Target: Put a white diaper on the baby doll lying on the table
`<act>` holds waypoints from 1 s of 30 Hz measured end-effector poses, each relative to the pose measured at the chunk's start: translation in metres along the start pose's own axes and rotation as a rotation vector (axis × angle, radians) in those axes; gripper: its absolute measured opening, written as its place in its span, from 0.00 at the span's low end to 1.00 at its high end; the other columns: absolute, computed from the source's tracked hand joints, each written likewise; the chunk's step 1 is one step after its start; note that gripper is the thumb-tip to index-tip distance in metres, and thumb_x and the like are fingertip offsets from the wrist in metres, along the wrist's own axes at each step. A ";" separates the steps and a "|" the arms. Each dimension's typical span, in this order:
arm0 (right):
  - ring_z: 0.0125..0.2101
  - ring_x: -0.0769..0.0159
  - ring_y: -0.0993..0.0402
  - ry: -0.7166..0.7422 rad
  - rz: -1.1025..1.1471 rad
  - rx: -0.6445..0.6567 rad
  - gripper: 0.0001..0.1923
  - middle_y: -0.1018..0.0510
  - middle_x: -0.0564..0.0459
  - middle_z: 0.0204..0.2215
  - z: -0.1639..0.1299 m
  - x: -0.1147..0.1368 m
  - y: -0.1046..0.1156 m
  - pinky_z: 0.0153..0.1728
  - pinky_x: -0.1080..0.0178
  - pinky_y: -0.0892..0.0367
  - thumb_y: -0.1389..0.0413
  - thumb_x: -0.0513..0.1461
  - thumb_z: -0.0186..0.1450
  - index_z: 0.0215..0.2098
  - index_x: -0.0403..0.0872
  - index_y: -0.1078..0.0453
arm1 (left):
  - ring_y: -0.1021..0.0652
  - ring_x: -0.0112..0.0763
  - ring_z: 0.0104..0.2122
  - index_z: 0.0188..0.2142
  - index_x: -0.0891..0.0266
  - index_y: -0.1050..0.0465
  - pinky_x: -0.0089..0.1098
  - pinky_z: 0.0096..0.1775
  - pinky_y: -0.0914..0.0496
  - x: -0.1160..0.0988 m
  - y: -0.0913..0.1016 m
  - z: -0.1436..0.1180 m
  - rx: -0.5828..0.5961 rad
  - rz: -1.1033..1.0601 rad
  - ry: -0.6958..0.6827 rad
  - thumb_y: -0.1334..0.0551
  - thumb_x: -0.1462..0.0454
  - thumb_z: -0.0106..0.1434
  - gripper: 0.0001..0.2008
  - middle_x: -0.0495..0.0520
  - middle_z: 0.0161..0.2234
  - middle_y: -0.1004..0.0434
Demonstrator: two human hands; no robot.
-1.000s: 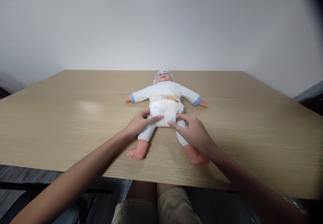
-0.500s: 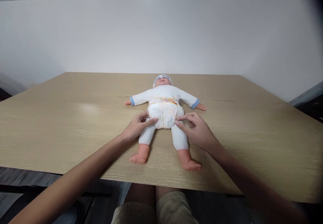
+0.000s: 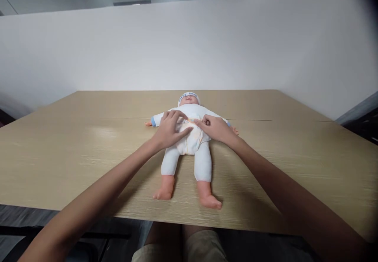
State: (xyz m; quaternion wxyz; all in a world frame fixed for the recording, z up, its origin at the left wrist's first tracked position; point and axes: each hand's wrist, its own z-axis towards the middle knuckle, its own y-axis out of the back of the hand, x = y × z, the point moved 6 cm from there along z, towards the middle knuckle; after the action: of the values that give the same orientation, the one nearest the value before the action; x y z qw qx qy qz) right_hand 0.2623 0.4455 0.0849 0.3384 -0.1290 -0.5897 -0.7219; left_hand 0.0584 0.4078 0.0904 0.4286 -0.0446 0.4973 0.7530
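Note:
A baby doll (image 3: pixel 189 151) in a white suit and cap lies on its back on the wooden table (image 3: pixel 88 155), head away from me, feet toward the near edge. It wears a white diaper (image 3: pixel 191 142). My left hand (image 3: pixel 169 130) lies flat on the doll's belly at the diaper's upper edge, fingers spread. My right hand (image 3: pixel 214 128) rests on the other side of the waist, fingertips pinching at the diaper's top band, touching my left fingertips.
A white partition wall (image 3: pixel 189 49) stands behind the table's far edge. My knees in beige shorts (image 3: pixel 183 250) show under the near edge. Bare tabletop spreads to the left and right of the doll.
Both hands have moved up from the doll's crotch and thighs to its waist. The doll's legs, spread before, now lie closer together. The camera has tilted up a little.

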 end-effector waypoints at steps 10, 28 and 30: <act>0.26 0.66 0.43 -0.039 0.465 -0.066 0.25 0.38 0.61 0.23 -0.004 -0.059 0.003 0.31 0.61 0.43 0.47 0.61 0.71 0.30 0.52 0.40 | 0.37 0.62 0.62 0.58 0.44 0.19 0.60 0.66 0.46 0.005 -0.038 0.038 0.121 0.126 -0.009 0.31 0.40 0.63 0.28 0.57 0.61 0.30; 0.33 0.60 0.29 0.073 0.116 0.001 0.19 0.23 0.54 0.31 -0.001 0.000 -0.008 0.37 0.57 0.35 0.47 0.55 0.75 0.36 0.52 0.31 | 0.37 0.60 0.62 0.55 0.44 0.20 0.59 0.63 0.43 0.013 -0.041 0.032 0.068 0.016 0.119 0.25 0.45 0.58 0.27 0.55 0.61 0.30; 0.42 0.56 0.24 0.133 0.127 -0.111 0.17 0.19 0.49 0.40 -0.016 0.004 -0.003 0.45 0.54 0.30 0.49 0.53 0.77 0.41 0.51 0.27 | 0.37 0.59 0.62 0.56 0.42 0.19 0.59 0.65 0.44 0.015 -0.041 0.032 0.063 -0.003 0.126 0.25 0.44 0.58 0.27 0.55 0.61 0.30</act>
State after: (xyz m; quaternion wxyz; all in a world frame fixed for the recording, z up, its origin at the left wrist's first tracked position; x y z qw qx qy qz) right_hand 0.2611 0.4298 0.0810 0.4140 -0.1367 -0.5157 -0.7376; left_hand 0.0890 0.4477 0.0697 0.3988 -0.0789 0.5466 0.7321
